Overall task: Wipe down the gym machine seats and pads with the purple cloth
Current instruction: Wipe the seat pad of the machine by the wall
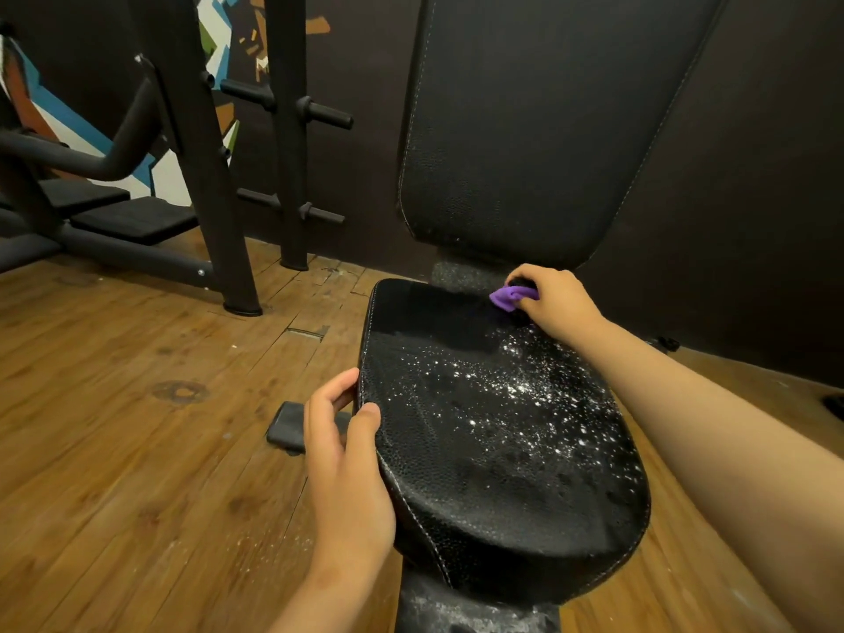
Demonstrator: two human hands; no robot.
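Two bare hands work on one black, pebbled-leather seat pad (493, 450) edged with white stitching. The left hand (347, 454) grips the seat pad's left edge, thumb lying on top and fingers curled under the rim. The right hand (555, 306) reaches to the far right corner of the seat pad, fingers bunched round one small crumpled purple cloth (510, 298) and holding it down on the leather, just below the single tall black backrest pad (525, 121) that stands upright behind.

White specks and droplets (516, 386) are scattered over the middle and right of the seat pad; its far strip, beside the purple cloth, is dark and glossy.

A brown wooden plank floor (137, 427) lies below, with one small black rubber block (285, 424) on it near the left hand. At the left stands a black metal machine frame (214, 175) with two upright posts, and beside it two flat black bench pads (132, 217).
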